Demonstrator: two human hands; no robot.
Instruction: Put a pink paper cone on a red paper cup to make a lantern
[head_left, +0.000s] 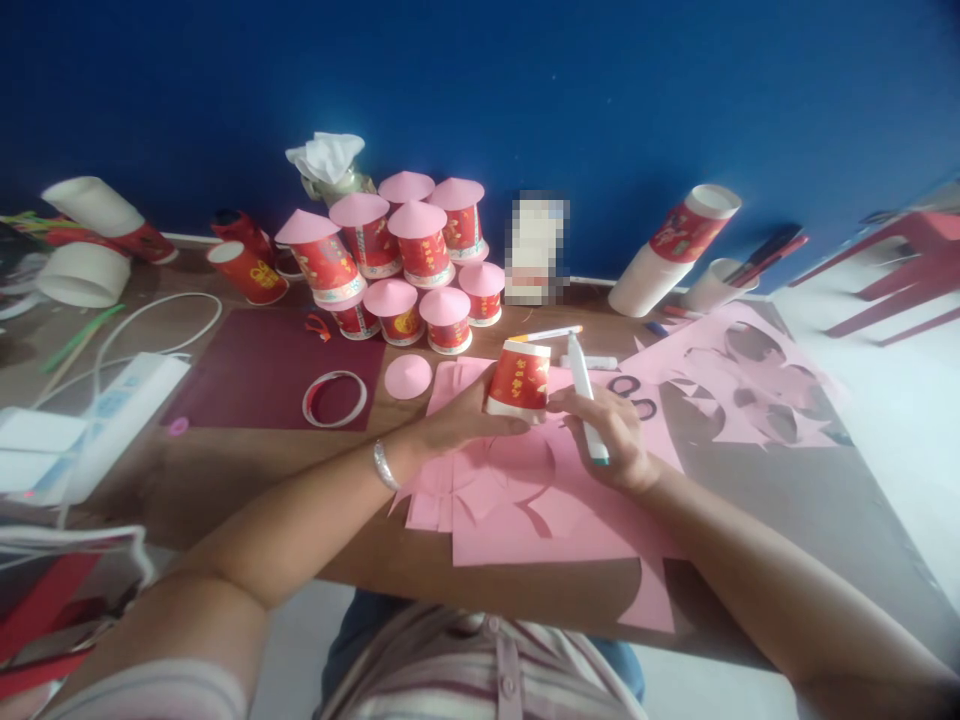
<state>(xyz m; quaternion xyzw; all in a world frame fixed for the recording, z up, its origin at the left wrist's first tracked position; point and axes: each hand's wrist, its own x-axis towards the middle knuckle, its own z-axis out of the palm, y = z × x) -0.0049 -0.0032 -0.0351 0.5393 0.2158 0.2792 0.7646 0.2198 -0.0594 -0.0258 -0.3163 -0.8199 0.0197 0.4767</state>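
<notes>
My left hand is closed around a red paper cup with gold lettering, its narrower white-edged end turned up. In my right hand is a white marker with a green end pointing down towards me; these fingers reach close to the cup's right side. Both hands are above a pile of pink paper with round shapes cut out. Behind the cup lies an orange-and-white pen. A pair of scissors shows its dark handles to the right. One small pink paper cone sits left of the pile.
Several red cups with pink cone tops stand at the back. Stacked paper cups lean at the right, near a pen holder. A tape roll lies on a maroon sheet. A power strip with cables is at left.
</notes>
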